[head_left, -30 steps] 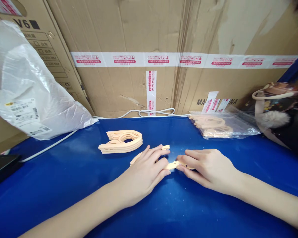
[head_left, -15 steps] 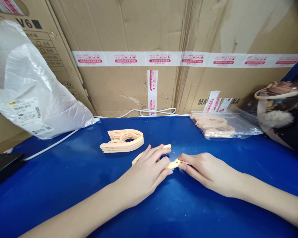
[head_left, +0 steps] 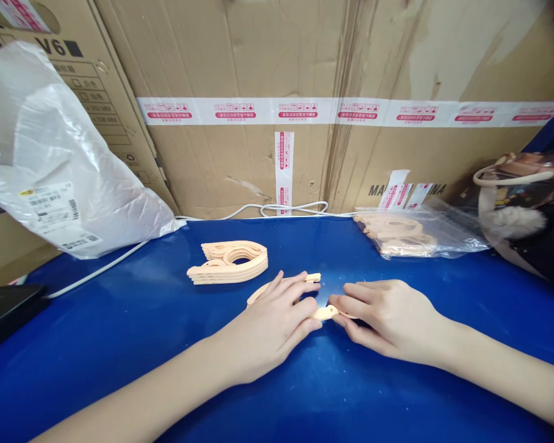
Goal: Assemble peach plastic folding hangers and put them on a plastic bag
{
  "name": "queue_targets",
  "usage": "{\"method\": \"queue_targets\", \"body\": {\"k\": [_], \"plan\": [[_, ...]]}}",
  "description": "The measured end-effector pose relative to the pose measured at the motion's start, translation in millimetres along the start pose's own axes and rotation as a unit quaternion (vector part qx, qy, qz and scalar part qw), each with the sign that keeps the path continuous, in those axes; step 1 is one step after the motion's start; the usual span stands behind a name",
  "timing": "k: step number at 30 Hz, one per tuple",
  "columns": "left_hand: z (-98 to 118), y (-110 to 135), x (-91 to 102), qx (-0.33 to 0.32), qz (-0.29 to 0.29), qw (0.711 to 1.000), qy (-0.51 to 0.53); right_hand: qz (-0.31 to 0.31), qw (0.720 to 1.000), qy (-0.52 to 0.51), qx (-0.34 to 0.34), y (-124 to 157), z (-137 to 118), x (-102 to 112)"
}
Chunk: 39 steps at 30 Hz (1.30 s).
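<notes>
My left hand [head_left: 270, 326] lies flat, fingers stretched out, pressing a peach plastic piece [head_left: 260, 291] down on the blue table [head_left: 133, 332]. Only the piece's ends show past my fingers. My right hand [head_left: 388, 317] rests beside it, its fingers closed on a small peach part [head_left: 325, 313] that meets the piece under my left fingertips. A stack of the same peach curved pieces [head_left: 231, 262] sits just behind my left hand. A clear bag with more peach pieces [head_left: 404, 234] lies at the back right.
Large cardboard boxes [head_left: 305, 92] wall off the back of the table. A white plastic bag [head_left: 50, 160] leans at the left, a white cable [head_left: 277, 210] runs along the back edge, a dark object [head_left: 4, 311] sits at far left, and a handbag [head_left: 521, 203] at far right.
My right hand's fingers have shifted slightly on the small peach part, turning it flatter against the table. My left hand stays pressed in the same place.
</notes>
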<state>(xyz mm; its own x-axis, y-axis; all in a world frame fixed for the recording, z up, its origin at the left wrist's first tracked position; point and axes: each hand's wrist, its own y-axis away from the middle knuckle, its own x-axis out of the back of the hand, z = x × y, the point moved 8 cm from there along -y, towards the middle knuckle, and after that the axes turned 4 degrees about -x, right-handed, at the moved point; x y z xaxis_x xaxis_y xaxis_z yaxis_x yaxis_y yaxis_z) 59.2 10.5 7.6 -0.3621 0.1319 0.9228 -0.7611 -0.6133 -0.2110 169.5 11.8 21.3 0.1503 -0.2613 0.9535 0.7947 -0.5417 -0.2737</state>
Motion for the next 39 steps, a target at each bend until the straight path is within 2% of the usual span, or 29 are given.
{"method": "queue_targets", "body": {"k": [5, 8, 12, 15, 17, 20, 24, 31, 35, 39], "plan": [[1, -2, 4.9, -0.001, -0.005, 1.0, 0.026, 0.019, 1.0, -0.015, 0.01, 0, -2, 6], [1, -2, 11.2, 0.003, -0.005, 0.998, 0.068, -0.043, 0.992, -0.113, -0.02, -2, 3, 4], [-9, 0, 15.4, 0.024, -0.012, 0.992, 0.121, -0.128, 0.953, -0.264, -0.078, -3, 13, 4], [-17, 3, 15.0, 0.023, -0.001, 0.99, 0.14, -0.174, 0.929, -0.322, -0.052, -2, 13, 8], [-22, 4, 12.4, 0.035, 0.011, 0.984, 0.173, -0.191, 0.924, -0.331, -0.03, 0, 13, 9], [-29, 5, 9.3, 0.066, 0.036, 0.975, 0.211, -0.167, 0.935, -0.311, -0.023, 3, 20, 12], [-23, 2, 15.3, 0.035, 0.066, 0.99, 0.123, -0.142, 0.94, -0.306, -0.057, 4, 26, 10], [-12, -1, 18.8, 0.027, 0.066, 0.997, 0.029, -0.095, 0.947, -0.305, -0.034, -3, 3, 18], [-8, -2, 17.6, 0.031, 0.055, 0.998, -0.009, -0.122, 0.948, -0.287, -0.07, -1, -1, 11], [-6, -3, 16.6, 0.024, 0.047, 0.999, -0.013, -0.132, 0.95, -0.283, -0.028, -1, -10, 12]]}}
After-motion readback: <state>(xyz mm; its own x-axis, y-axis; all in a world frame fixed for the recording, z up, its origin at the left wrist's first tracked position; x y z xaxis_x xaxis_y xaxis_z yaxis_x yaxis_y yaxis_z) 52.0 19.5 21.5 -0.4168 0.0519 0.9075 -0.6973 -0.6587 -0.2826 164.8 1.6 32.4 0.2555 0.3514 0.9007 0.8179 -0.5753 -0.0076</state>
